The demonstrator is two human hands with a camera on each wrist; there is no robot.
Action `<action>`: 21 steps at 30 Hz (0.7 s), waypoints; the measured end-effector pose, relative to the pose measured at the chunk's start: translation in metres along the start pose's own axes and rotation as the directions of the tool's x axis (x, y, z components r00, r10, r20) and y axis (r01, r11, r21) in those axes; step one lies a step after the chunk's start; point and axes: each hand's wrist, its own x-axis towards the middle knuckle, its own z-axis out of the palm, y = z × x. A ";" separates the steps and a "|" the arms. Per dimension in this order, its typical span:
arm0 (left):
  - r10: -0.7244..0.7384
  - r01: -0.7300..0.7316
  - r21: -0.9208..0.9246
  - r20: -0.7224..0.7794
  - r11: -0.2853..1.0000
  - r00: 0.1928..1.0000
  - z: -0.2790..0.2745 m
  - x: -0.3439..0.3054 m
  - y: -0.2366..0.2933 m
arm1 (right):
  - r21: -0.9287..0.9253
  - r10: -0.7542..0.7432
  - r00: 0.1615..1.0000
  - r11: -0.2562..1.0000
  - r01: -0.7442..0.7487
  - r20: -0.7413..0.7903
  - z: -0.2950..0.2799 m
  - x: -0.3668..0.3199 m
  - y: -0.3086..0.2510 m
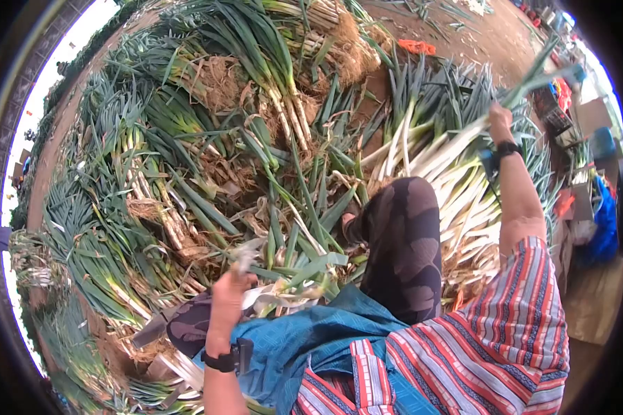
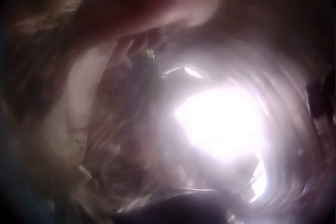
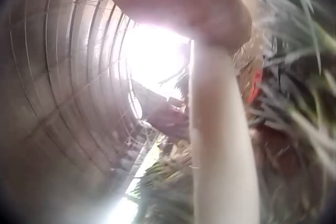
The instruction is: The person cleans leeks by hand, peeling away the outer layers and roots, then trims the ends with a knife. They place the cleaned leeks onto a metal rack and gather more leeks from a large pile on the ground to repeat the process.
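Observation:
My right hand (image 1: 500,123), at the upper right of the head view, grips a leek (image 3: 221,140). Its thick white stalk runs down from the fist in the right wrist view. Below that hand lies a pile of cleaned leeks (image 1: 464,200), white stalks towards me. My left hand (image 1: 230,299) is above my left knee, its fingers curled around a pale strip (image 1: 245,254). Motion blur hides the strip's detail, and I cannot tell whether it is peeled leek skin. In the left wrist view a whitish length (image 2: 79,103) shows below the hand.
Unpeeled leeks (image 1: 128,155) with brown roots are heaped left and ahead. Loose leaves and peelings (image 1: 284,242) cover the ground before my knees. Orange twine (image 1: 417,47) lies on the soil beyond. A blue bag (image 1: 602,225) and boxes stand at far right.

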 end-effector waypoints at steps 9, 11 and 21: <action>0.061 -0.365 0.435 0.572 0.823 0.818 0.017 0.105 -0.022 | 0.464 -0.145 0.515 0.677 -0.571 0.845 0.113 0.028 -0.172; 0.092 -0.308 0.274 0.593 0.911 0.800 0.026 0.124 -0.034 | 0.513 -0.345 0.391 0.693 -0.507 0.853 0.170 0.013 -0.232; 0.014 -0.270 0.459 0.489 0.846 0.872 -0.015 0.135 -0.042 | 0.131 -0.590 0.084 0.312 0.941 0.803 0.346 -0.090 -0.399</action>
